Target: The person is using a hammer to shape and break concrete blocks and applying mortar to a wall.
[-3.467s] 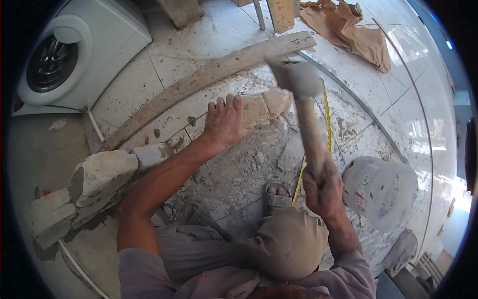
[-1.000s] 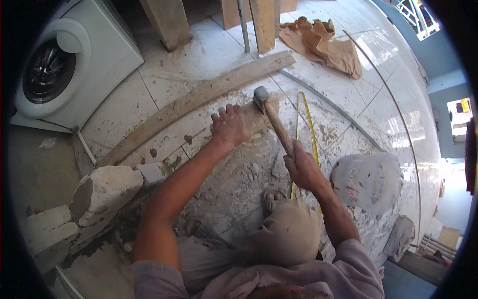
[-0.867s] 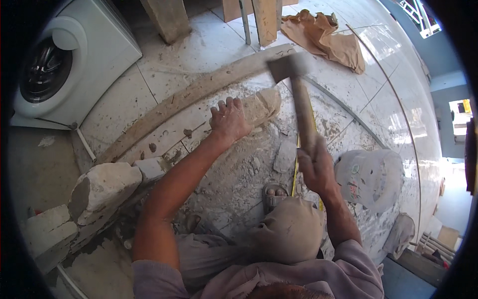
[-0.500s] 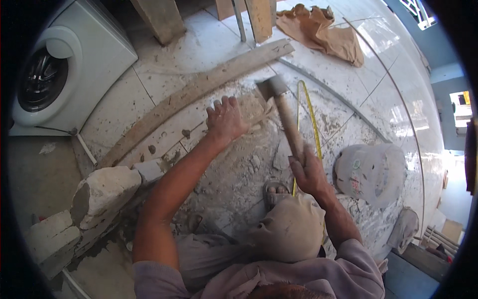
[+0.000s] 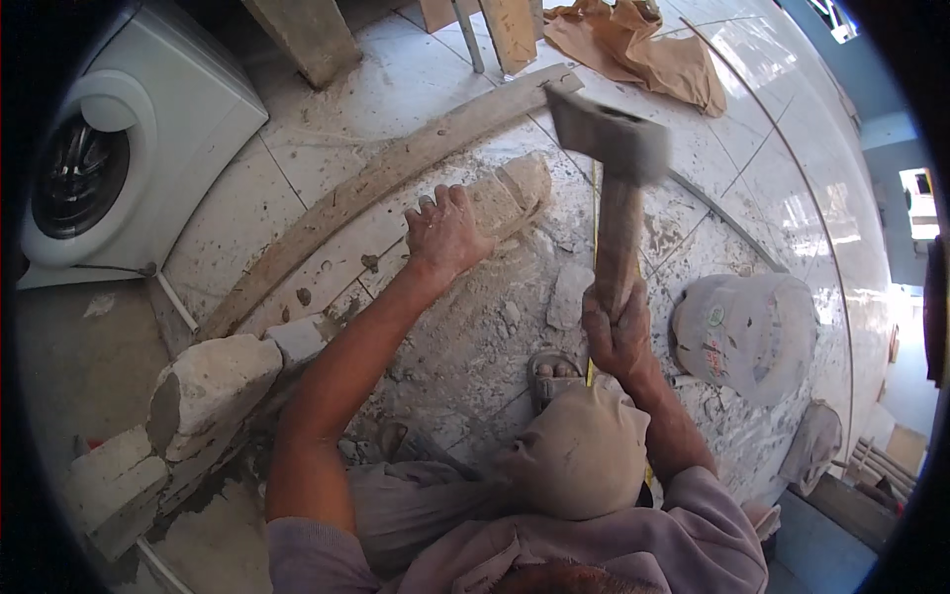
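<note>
My right hand [image 5: 618,332] is closed round the wooden handle of a hatchet [image 5: 618,213]. Its blurred metal head is raised, with the thin blade edge to the left and the blunt end to the right. My left hand [image 5: 447,230] grips the left end of a pale, dusty block [image 5: 500,201] lying on the floor. A line or crack crosses the block near its right end. The hatchet's head is apart from the block, above and to its right. Behind the hatchet runs a yellow measuring tape [image 5: 595,208], partly hidden.
A long dusty board [image 5: 396,163] lies beyond the block. A whitish bucket [image 5: 747,337] stands at right, and stacked blocks [image 5: 213,391] form a low wall at left. A washing machine [image 5: 148,148] and a brown paper bag [image 5: 643,54] are farther off. Rubble [image 5: 465,317] covers the near floor.
The hatchet has risen from beside the block's right end, up and to the right, its head now larger in view. My left hand stays on the block.
</note>
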